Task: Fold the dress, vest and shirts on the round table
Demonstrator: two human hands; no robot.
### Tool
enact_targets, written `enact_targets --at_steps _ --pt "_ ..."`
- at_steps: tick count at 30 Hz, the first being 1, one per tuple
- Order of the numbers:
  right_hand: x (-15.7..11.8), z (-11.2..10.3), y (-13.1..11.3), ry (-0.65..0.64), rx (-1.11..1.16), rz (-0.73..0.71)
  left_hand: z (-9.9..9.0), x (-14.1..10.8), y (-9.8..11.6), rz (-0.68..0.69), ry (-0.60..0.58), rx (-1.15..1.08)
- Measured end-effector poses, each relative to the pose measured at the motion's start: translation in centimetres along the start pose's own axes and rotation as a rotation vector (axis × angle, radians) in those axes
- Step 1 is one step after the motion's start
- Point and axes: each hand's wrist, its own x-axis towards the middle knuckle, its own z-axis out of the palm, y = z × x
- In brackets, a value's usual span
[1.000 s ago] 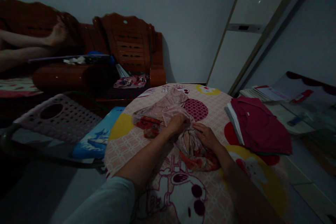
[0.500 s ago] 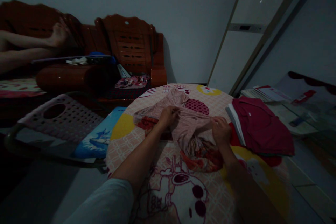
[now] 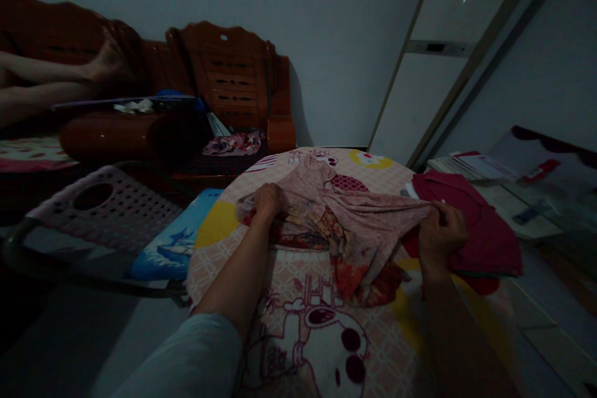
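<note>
Both hands have spread apart: left hand (image 3: 269,200) to centre-left, right hand (image 3: 442,233) to centre-right, each clamped on the pink garment (image 3: 359,217), mid-frame on the counter (image 3: 212,261). Folded clothes (image 3: 487,224), right, partly behind right hand. Chair (image 3: 125,202), blue cushion (image 3: 180,245) at left. Someone's legs (image 3: 46,71), upper left, cut off. Left fingertips hidden; lower-right forearm dim.
</note>
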Motion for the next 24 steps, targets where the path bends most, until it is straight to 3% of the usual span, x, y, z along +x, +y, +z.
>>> enact_targets --at_steps 3,7,13,18,21,23,24 --pt "0.2 -0.2 0.8 -0.064 -0.083 -0.051 -0.1 -0.2 -0.1 -0.036 -0.026 0.046" --pt "-1.2 0.9 -0.2 -0.311 -0.081 -0.126 0.0 -0.3 0.3 -0.037 -0.024 0.036" --pt "-3.8 5.3 -3.4 -0.67 -0.066 -0.225 0.4 -0.4 0.4 -0.011 -0.019 0.012" --pt "-3.8 9.3 -4.3 -0.892 -0.199 -0.164 0.7 -0.2 0.2 -0.041 -0.008 0.024" --pt "-1.2 10.8 -3.2 -0.839 -0.147 -0.063 0.8 -0.1 0.1 -0.055 -0.005 0.014" --pt "1.5 11.3 -1.7 -0.592 -0.051 0.046 0.8 -0.1 0.1 -0.06 -0.004 -0.003" --pt "2.7 11.3 -1.0 -0.55 -0.031 0.049 0.8 -0.1 0.1 -0.062 -0.004 -0.008"
